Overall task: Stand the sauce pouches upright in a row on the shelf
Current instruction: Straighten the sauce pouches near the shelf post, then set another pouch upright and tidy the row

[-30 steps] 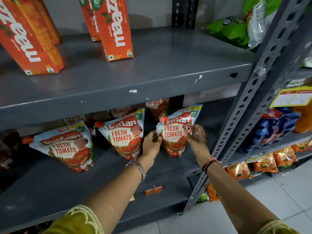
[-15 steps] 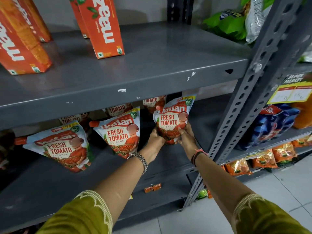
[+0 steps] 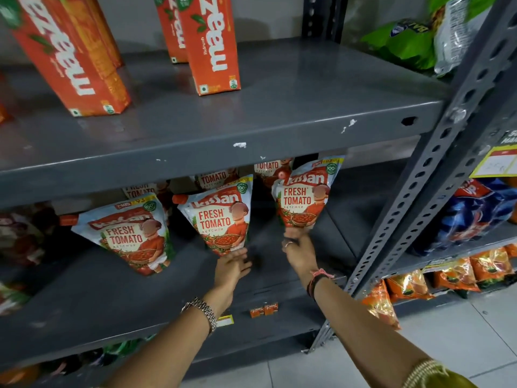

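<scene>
Right hand [image 3: 298, 247] fingers gripping rightmost ketchup pouch [image 3: 303, 197] base; left hand [image 3: 233, 264] open, empty; rear pouches [image 3: 214, 179] half hidden; grey shelf [image 3: 98, 298].

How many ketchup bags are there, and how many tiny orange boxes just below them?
Front pouches: 3
Back pouches, half hidden: 3
Tiny boxes: 2
Total: 8
</scene>
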`<move>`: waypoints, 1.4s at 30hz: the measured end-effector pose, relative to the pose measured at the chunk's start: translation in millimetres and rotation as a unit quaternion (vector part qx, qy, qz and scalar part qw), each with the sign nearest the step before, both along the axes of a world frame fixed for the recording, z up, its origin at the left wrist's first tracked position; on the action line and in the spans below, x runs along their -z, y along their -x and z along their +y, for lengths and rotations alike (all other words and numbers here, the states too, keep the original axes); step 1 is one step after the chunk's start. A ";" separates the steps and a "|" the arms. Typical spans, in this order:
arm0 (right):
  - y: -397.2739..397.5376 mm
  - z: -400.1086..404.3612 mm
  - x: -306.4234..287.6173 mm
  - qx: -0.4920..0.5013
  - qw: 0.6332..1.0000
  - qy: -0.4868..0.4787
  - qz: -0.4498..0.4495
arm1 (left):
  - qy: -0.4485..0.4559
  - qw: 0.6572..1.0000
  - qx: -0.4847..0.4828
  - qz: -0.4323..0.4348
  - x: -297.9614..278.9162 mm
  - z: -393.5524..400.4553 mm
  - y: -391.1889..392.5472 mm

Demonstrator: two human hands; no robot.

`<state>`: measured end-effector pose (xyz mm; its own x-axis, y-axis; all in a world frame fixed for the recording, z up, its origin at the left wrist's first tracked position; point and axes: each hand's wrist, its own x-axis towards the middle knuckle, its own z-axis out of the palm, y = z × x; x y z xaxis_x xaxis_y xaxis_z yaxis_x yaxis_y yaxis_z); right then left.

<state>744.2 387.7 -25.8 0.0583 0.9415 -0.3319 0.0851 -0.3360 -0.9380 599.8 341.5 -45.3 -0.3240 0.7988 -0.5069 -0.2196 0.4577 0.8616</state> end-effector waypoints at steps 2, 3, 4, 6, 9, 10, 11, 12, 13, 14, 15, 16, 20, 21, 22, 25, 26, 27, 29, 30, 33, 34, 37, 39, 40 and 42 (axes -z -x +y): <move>22.7 -1.9 -9.4 -0.063 0.997 0.015 0.046 | 0.015 0.997 -0.028 0.076 -2.5 -5.5 13.7; 34.2 -3.2 -16.4 -0.088 0.993 0.021 0.071 | 0.026 0.991 -0.049 0.121 -6.6 -6.6 20.0; 43.3 -4.5 -21.5 -0.107 0.990 0.022 0.084 | 0.033 0.985 -0.075 0.155 -10.9 -5.4 25.0; 58.7 -7.7 -29.0 -0.139 0.985 0.017 0.098 | -0.003 0.986 -0.119 0.117 -26.6 -2.8 33.3; 73.1 -11.9 -30.9 -0.137 0.985 -0.010 0.101 | -0.097 0.991 -0.077 -0.049 -46.3 0.2 37.7; 75.5 -10.9 -31.2 -0.124 0.987 -0.014 0.101 | -0.113 0.988 -0.062 -0.086 -48.6 1.2 39.6; 77.3 -9.7 -31.8 -0.113 0.988 -0.017 0.102 | -0.126 0.986 -0.049 -0.101 -50.8 2.2 41.1; 77.7 -7.4 -32.7 -0.103 0.989 -0.022 0.104 | -0.136 0.984 -0.040 -0.108 -51.7 4.3 42.1; 78.3 -4.6 -33.7 -0.096 0.989 -0.025 0.107 | -0.142 0.984 -0.031 -0.106 -51.1 7.4 43.6; 78.0 -0.9 -34.3 -0.090 0.990 -0.027 0.110 | -0.150 0.982 -0.024 -0.108 -51.7 10.7 43.8; 77.6 2.7 -35.9 -0.085 0.990 -0.031 0.107 | -0.152 0.982 -0.021 -0.109 -53.7 13.7 43.4; 77.9 5.6 -36.6 -0.080 0.991 -0.037 0.103 | -0.154 0.981 -0.023 -0.119 -54.9 16.5 43.0; 77.9 15.2 -33.9 -0.071 0.994 -0.047 0.071 | -0.152 0.980 -0.010 -0.130 -57.2 18.7 43.2; 78.8 15.4 -29.7 -0.075 0.994 -0.046 0.057 | -0.148 0.981 -0.009 -0.129 -55.3 16.7 45.3; 79.3 16.0 -24.1 -0.085 0.995 -0.046 0.039 | -0.140 0.983 -0.008 -0.119 -51.6 13.6 47.9; 83.8 11.4 -2.4 -0.069 0.997 -0.006 -0.030 | -0.102 0.991 -0.041 -0.073 -32.4 -2.5 60.0; 86.8 5.9 2.9 -0.064 0.997 0.011 -0.047 | -0.092 0.992 -0.065 -0.059 -24.5 -10.5 67.2; 91.5 2.5 10.1 -0.057 0.997 0.023 -0.043 | -0.083 0.991 -0.089 -0.050 -17.1 -18.7 75.5; 106.4 -9.3 16.5 -0.072 0.996 0.041 -0.033 | -0.065 0.986 -0.148 -0.031 -3.1 -38.6 99.2; 115.0 -15.1 15.4 -0.096 0.994 0.045 -0.028 | -0.057 0.981 -0.185 -0.021 0.6 -48.1 110.6; 154.6 -31.8 -5.1 -0.164 0.985 0.046 0.040 | -0.030 0.954 -0.297 0.032 -4.4 -71.7 153.1; 166.4 -37.3 -13.9 -0.186 0.979 0.049 0.067 | -0.024 0.949 -0.311 0.048 -8.8 -74.0 166.4; 196.6 -49.8 -33.8 -0.227 0.965 0.063 0.119 | -0.052 0.967 -0.249 0.026 -35.7 -74.3 191.2; 211.6 -56.4 -39.9 -0.240 0.960 0.053 0.134 | -0.098 0.981 -0.166 -0.015 -56.4 -73.6 189.7; 216.1 -58.6 -40.7 -0.244 0.959 0.034 0.141 | -0.117 0.982 -0.142 -0.035 -63.9 -72.6 184.3; 224.3 -61.3 -38.5 -0.235 0.962 -0.006 0.141 | -0.143 0.980 -0.127 -0.057 -67.8 -70.3 178.2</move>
